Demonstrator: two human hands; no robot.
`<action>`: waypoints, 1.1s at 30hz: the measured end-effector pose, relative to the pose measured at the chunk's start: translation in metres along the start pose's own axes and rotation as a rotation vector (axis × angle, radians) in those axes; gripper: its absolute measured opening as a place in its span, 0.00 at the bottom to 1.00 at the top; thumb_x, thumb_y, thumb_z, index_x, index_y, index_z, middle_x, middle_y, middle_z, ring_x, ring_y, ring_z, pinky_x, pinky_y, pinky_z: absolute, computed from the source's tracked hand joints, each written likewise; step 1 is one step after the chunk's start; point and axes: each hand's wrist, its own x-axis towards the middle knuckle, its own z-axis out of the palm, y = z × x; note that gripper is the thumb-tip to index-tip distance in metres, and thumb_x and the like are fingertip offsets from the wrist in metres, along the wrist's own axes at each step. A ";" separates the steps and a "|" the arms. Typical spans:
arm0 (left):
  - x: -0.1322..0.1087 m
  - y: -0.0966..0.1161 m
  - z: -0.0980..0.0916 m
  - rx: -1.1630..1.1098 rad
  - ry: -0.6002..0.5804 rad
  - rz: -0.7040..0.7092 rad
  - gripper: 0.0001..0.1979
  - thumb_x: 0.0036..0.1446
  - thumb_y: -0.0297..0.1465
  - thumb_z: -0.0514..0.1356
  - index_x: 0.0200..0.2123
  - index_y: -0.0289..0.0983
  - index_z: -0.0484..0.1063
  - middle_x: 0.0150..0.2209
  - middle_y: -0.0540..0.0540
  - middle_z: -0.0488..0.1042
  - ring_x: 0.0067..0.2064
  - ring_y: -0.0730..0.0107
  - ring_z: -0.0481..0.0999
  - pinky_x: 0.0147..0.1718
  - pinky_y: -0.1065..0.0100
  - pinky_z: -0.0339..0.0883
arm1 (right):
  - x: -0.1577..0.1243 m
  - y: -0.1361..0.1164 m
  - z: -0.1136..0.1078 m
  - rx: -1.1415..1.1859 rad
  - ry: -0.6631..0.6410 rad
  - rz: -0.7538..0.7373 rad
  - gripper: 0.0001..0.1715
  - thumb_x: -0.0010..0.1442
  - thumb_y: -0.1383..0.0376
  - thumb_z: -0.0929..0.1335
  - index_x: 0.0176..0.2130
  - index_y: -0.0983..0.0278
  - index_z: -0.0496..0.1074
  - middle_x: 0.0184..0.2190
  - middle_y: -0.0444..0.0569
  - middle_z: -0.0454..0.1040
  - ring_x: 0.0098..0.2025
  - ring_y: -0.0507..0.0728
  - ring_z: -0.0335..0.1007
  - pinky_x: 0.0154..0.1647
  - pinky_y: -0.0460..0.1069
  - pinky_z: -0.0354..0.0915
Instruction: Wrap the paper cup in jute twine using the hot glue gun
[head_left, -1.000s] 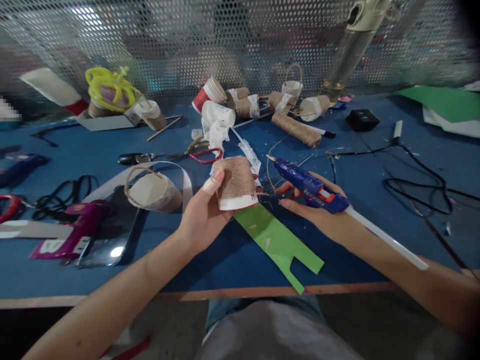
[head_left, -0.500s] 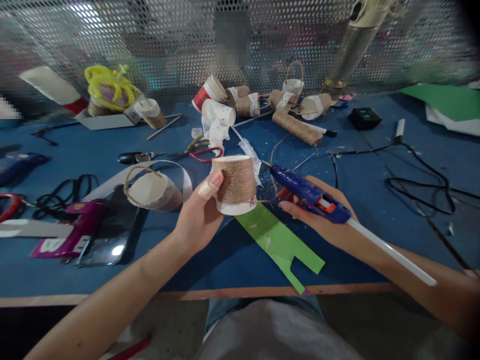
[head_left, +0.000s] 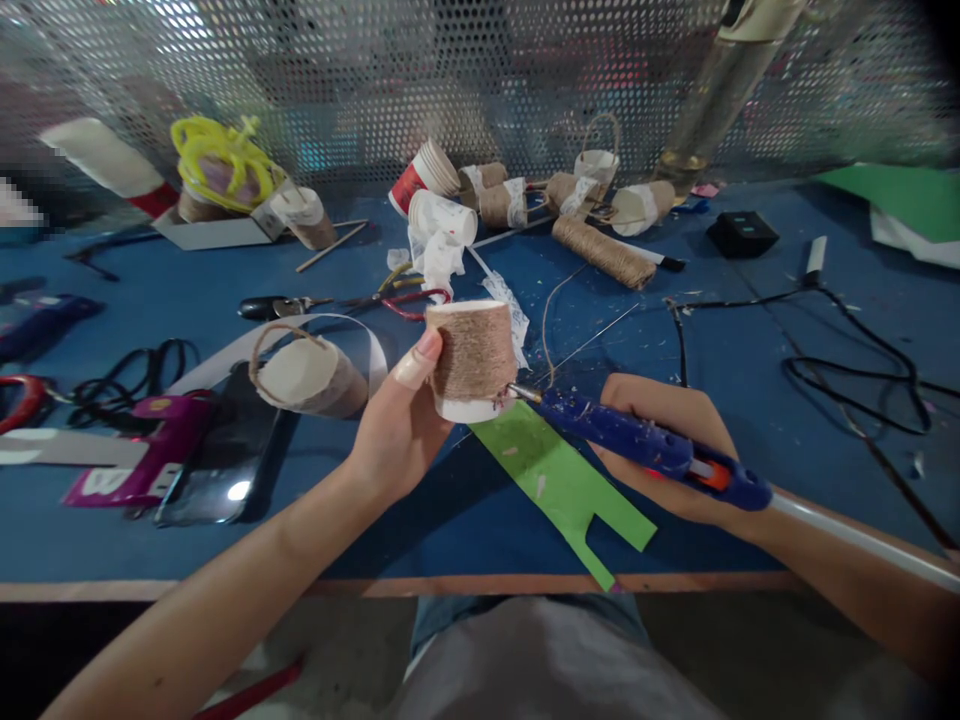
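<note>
My left hand (head_left: 401, 430) holds a paper cup (head_left: 474, 358) wrapped in brown twine, its white lower rim bare, with the thumb on its near left side. In my right hand (head_left: 667, 440) is a blue glue gun (head_left: 630, 437) with a long white glue stick (head_left: 855, 530) in its back end. The gun's metal tip is at the cup's lower right edge, where the twine ends. Beneath both lies a green cut-out strip (head_left: 566, 490) on the blue table (head_left: 337, 540).
A twine-handled cup (head_left: 304, 378), phone (head_left: 217, 470) and purple case (head_left: 169, 450) lie left. Scissors (head_left: 409, 300), white cups (head_left: 442, 218) and twine-wrapped rolls (head_left: 604, 252) are farther back. Black cables (head_left: 847, 365) and an adapter (head_left: 742, 234) are right, before a perforated metal screen (head_left: 360, 90).
The glue gun has moved down and its tip has come to the cup's lower right edge. My right fingers have shifted behind the gun. The cup stays in my left hand, slightly higher in view.
</note>
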 end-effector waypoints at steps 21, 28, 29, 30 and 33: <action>-0.001 -0.008 -0.008 0.169 0.019 0.219 0.15 0.60 0.42 0.68 0.48 0.44 0.81 0.54 0.46 0.80 0.63 0.53 0.74 0.59 0.59 0.72 | 0.001 -0.006 -0.001 -0.196 -0.008 -0.002 0.18 0.53 0.73 0.70 0.28 0.59 0.56 0.25 0.37 0.58 0.24 0.48 0.53 0.26 0.45 0.51; -0.004 -0.006 0.000 0.161 0.052 0.191 0.12 0.58 0.38 0.69 0.46 0.44 0.81 0.53 0.45 0.80 0.65 0.49 0.71 0.61 0.55 0.70 | -0.001 -0.004 0.000 -0.187 -0.031 -0.043 0.17 0.52 0.70 0.69 0.29 0.59 0.55 0.25 0.37 0.56 0.23 0.48 0.50 0.27 0.47 0.50; -0.004 -0.006 -0.001 0.164 0.051 0.185 0.12 0.59 0.38 0.69 0.46 0.44 0.81 0.53 0.45 0.80 0.65 0.49 0.71 0.61 0.55 0.70 | -0.001 -0.004 -0.001 -0.183 -0.035 -0.044 0.17 0.52 0.70 0.70 0.29 0.59 0.55 0.25 0.37 0.56 0.23 0.48 0.50 0.27 0.47 0.50; -0.004 -0.007 -0.001 0.162 0.051 0.181 0.12 0.59 0.39 0.68 0.46 0.44 0.81 0.54 0.45 0.80 0.65 0.49 0.71 0.60 0.55 0.70 | -0.001 -0.004 -0.001 -0.176 -0.038 -0.043 0.17 0.52 0.71 0.70 0.29 0.59 0.55 0.25 0.37 0.57 0.24 0.48 0.51 0.27 0.46 0.50; -0.003 -0.007 -0.003 0.136 0.061 0.174 0.13 0.61 0.41 0.66 0.47 0.45 0.81 0.55 0.45 0.80 0.64 0.49 0.71 0.58 0.56 0.73 | 0.000 -0.005 -0.003 -0.166 -0.039 -0.018 0.18 0.52 0.72 0.71 0.28 0.59 0.57 0.25 0.37 0.58 0.24 0.48 0.54 0.27 0.46 0.51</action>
